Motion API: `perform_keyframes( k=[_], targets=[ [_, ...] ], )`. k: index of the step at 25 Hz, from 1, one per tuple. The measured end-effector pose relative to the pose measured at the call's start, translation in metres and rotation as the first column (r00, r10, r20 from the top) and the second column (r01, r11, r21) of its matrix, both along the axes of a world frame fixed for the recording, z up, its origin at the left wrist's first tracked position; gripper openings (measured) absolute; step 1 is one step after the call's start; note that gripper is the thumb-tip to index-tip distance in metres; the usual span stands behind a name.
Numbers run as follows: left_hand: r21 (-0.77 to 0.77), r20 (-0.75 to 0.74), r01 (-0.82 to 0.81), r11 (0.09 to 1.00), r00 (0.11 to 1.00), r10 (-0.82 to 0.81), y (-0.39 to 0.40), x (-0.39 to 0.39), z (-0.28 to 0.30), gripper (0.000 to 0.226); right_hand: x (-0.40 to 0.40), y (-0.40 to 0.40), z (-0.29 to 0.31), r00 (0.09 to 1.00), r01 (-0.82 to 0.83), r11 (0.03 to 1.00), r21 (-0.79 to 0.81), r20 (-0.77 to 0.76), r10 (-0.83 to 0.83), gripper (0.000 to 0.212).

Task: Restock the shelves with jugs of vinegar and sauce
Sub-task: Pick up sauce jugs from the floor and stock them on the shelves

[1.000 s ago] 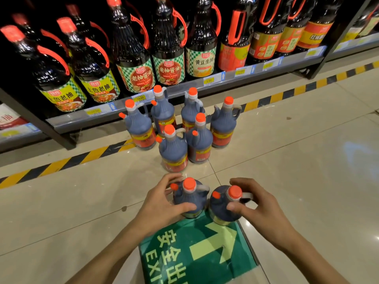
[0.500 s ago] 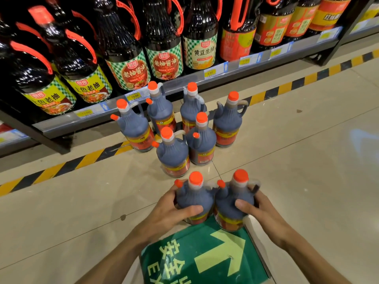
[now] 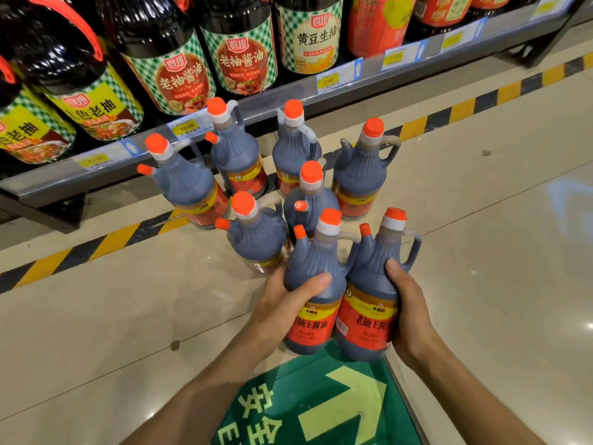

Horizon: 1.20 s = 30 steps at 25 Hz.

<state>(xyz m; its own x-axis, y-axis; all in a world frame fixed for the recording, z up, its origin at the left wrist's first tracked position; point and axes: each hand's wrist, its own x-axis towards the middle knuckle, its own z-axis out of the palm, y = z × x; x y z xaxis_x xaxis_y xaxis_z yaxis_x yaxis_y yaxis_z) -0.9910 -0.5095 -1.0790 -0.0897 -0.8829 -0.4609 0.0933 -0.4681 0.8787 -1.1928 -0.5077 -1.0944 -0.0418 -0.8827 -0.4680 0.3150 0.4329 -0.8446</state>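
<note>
change: two jugs that were standing on the floor at the exit sign a second ago are now being carried, lifted clear and tilting toward the shelf at 12 o'clock
meaning: pick-up step looks done; judging the carry to the shelf is under way, placing not yet done
left hand [image 3: 285,297]: wrapping the left jug [image 3: 316,277] at its shoulder, thumb across the front, clamped on it
right hand [image 3: 409,311]: gripping the right jug [image 3: 373,293] on its 3 o'clock side, thumb lying on the shoulder below the handle
jugs: touching each other side by side, orange caps pointing to 12 o'clock
floor jugs [image 3: 253,232]: six more standing in a cluster just beyond the held pair, nearest one almost touching the left jug
shelf [image 3: 288,97]: front edge with price tags at 12 o'clock, large dark bottles [image 3: 247,56] filling the visible row, no open gap showing here
room: open floor [image 3: 481,220] at 2–3 o'clock and at 9 o'clock; straight path blocked by the cluster
risk: probably clipping the cluster's caps if carrying low
exit sign [image 3: 321,406]: green, at 6 o'clock under the arms
</note>
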Motion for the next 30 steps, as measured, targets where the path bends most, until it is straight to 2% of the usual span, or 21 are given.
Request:
perform_keyframes(
  k=[5,8,11,15,16,19,20,24,28,30],
  targets=[
    [0.082,-0.038,-0.044,0.996,0.998,0.047,0.01,-0.007,0.021,0.046,-0.006,0.014,0.029,0.998,0.039,0.999,0.013,-0.041,-0.038,0.088],
    [0.072,-0.048,-0.053,0.996,0.997,0.057,0.013,-0.007,0.068,0.063,-0.012,0.021,0.078,0.997,-0.001,1.0,-0.008,-0.075,0.001,0.08],
    [0.047,-0.07,-0.055,0.997,0.996,0.058,0.014,-0.006,0.143,0.07,-0.016,0.023,0.153,0.996,-0.031,0.999,-0.032,-0.086,0.028,0.066],
    [0.036,-0.073,-0.052,0.998,0.996,0.055,0.013,-0.003,0.274,0.075,-0.016,0.02,0.28,0.994,-0.052,0.997,-0.059,-0.101,0.046,0.065],
    [0.029,-0.074,-0.052,0.998,0.996,0.054,0.013,-0.003,0.308,0.07,-0.015,0.019,0.314,0.994,-0.053,0.996,-0.068,-0.104,0.046,0.066],
    [0.002,-0.124,-0.066,0.998,0.99,0.066,0.012,0.001,0.418,0.034,-0.013,0.013,0.428,0.992,-0.071,0.993,-0.098,-0.108,0.06,0.065],
    [0.0,-0.138,-0.075,0.997,0.988,0.074,0.01,0.002,0.456,0.03,-0.012,0.01,0.468,0.992,-0.082,0.991,-0.108,-0.108,0.07,0.064],
    [-0.038,-0.144,-0.093,0.995,0.986,0.087,-0.004,0.002,0.611,0.068,-0.009,-0.009,0.628,0.988,-0.109,0.975,-0.192,-0.127,0.086,0.06],
    [-0.124,-0.142,-0.09,0.988,0.987,0.072,-0.017,0.003,0.757,0.053,-0.003,-0.022,0.777,0.984,-0.115,0.951,-0.288,-0.167,0.068,0.064],
    [-0.17,-0.147,-0.082,0.982,0.988,0.057,-0.017,0.008,0.824,0.057,0.004,-0.02,0.844,0.987,-0.106,0.937,-0.332,-0.151,0.059,0.066]
  ],
)
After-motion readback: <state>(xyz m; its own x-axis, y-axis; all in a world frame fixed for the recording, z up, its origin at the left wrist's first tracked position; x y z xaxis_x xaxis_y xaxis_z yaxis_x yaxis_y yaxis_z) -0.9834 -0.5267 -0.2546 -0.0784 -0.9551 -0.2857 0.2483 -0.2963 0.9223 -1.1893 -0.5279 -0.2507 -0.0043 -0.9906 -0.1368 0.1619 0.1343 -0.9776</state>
